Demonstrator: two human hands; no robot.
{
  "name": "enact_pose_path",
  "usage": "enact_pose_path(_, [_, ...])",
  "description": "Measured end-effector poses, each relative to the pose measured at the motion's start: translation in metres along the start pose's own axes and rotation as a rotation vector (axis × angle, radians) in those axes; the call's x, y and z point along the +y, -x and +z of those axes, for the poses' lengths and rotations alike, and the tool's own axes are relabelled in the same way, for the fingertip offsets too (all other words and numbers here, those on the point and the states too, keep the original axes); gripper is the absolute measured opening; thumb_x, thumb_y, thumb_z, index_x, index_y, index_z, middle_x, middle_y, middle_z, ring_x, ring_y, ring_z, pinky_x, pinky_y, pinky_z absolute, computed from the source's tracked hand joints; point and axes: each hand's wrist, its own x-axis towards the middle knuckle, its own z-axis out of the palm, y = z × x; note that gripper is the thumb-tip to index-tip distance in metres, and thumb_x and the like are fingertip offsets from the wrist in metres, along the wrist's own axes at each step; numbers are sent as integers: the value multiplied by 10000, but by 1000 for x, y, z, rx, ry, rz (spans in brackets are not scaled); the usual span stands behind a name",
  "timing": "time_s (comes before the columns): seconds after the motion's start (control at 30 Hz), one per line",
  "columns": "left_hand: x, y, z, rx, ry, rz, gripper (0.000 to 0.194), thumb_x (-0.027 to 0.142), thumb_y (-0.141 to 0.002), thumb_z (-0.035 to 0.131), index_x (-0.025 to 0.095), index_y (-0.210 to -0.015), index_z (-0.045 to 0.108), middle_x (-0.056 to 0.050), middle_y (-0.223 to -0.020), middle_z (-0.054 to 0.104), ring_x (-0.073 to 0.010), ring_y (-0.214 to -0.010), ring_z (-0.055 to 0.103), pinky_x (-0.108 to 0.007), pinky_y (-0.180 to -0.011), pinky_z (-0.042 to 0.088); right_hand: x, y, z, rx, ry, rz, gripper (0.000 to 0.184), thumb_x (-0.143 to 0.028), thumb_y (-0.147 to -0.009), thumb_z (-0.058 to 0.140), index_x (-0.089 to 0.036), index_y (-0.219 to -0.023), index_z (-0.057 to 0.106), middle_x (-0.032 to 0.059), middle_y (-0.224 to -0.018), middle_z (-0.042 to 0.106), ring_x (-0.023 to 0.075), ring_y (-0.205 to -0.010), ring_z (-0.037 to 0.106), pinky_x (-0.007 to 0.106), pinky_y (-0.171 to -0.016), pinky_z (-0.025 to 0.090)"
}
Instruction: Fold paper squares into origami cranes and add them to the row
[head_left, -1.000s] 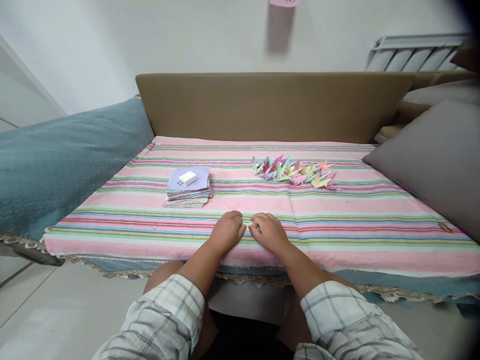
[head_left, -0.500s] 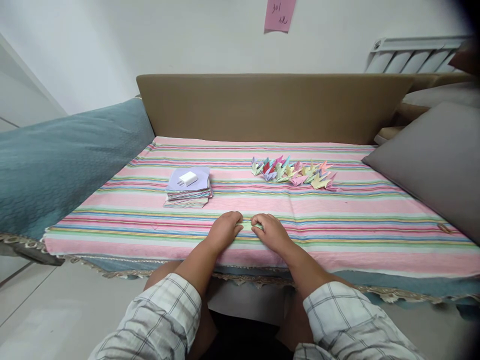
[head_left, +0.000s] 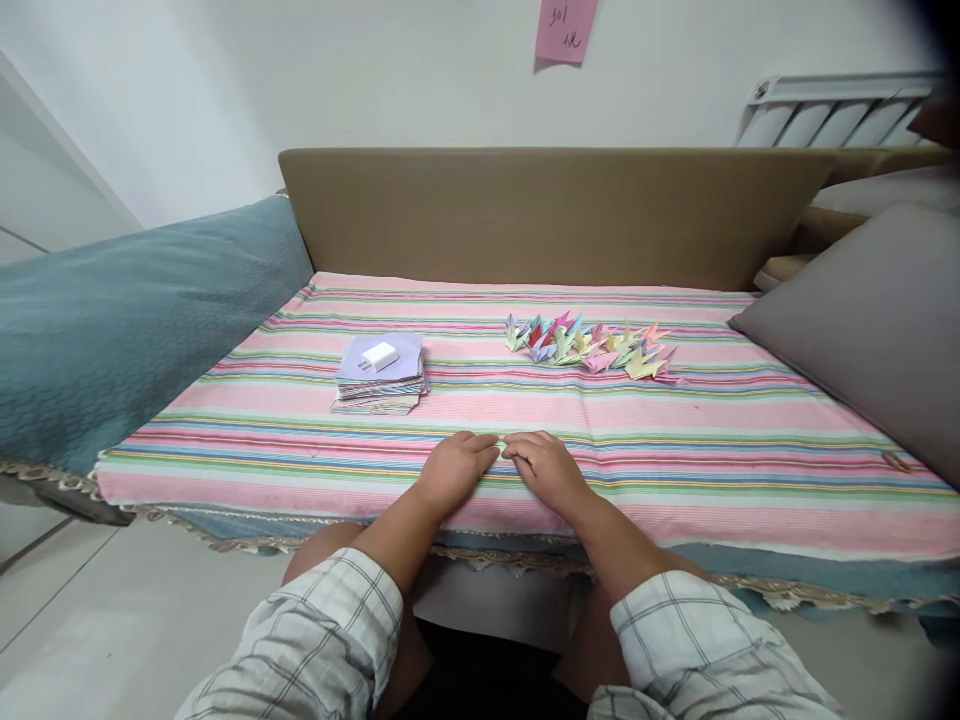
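Observation:
Low over the front of the striped cloth, my left hand [head_left: 457, 468] and my right hand [head_left: 549, 470] almost meet at the fingertips. Both have their fingers bent and pressed together on a small piece of light green paper [head_left: 502, 453]. Only a sliver of this paper shows between the fingers, so its folds are hidden. Left of and beyond my left hand is a stack of coloured paper sheets [head_left: 381, 385], with a white charger plug [head_left: 379, 357] lying on the top lilac sheet. Several folded paper cranes [head_left: 592, 346] in mixed colours lie grouped beyond my right hand.
The striped cloth [head_left: 262, 420] covers the sofa seat, its front edge near my knees. A brown backrest [head_left: 555, 215] rises behind. A blue-covered armrest [head_left: 165, 290] bounds the left, a grey cushion [head_left: 870, 320] the right. A small brown ring-like object [head_left: 897, 461] lies near the cushion.
My fingertips have come closer together, and less of the light green paper shows between them. The left fingers now lie further over it. The view has shifted slightly.

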Motion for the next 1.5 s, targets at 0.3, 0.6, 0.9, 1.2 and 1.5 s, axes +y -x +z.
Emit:
enact_pose_path(0.3, [0, 5, -6, -31, 8, 69, 258, 151, -866, 513, 211, -1096, 614, -61, -1143, 654, -198, -995, 596, -359, -878, 470, -5, 7, -12, -101, 176, -21, 379, -72, -820, 492, -340, -982, 706, -21, -1172, 647, 212, -1020, 550, 406, -899, 384])
enact_pose_path(0.6, [1, 14, -5, -9, 28, 114, 395, 119, -781, 482, 162, -1155, 600, -86, -1232, 606, -226, -1092, 560, -406, -970, 431, 10, 15, -30, -88, 307, 51, 335, -71, -805, 502, -297, -879, 739, 16, -1216, 621, 254, -1088, 526, 429, -907, 397])
enact_pose_path(0.9, [5, 17, -12, -5, 48, 37, 427, 144, -808, 485, 249, -1213, 572, -49, -1231, 607, -264, -1152, 497, -501, -1007, 356, -20, 21, -1, -147, 271, -182, 611, -456, -885, 447, -150, -1403, 345, 111, -1468, 323, 271, -1366, 255, 496, -1106, 182])
enact_pose_path(1.2, [-3, 31, -25, -108, 49, -129, 352, 299, -857, 500, 319, -1200, 578, -18, -1289, 568, -325, -1249, 412, -639, -1023, 208, -21, 23, 12, -258, 298, -68, 732, -618, -869, 343, -163, -1437, 260, 122, -1495, 244, 265, -1386, 206, 555, -1107, 100])
enact_pose_path(1.5, [-19, 39, -38, 64, 105, -322, 231, 317, -841, 520, 244, -1003, 668, -52, -1065, 689, -247, -1017, 599, -440, -917, 409, -25, 20, 12, -213, 328, -46, 618, -550, -904, 338, -187, -1404, 344, 105, -1463, 332, 271, -1355, 283, 558, -1096, 132])
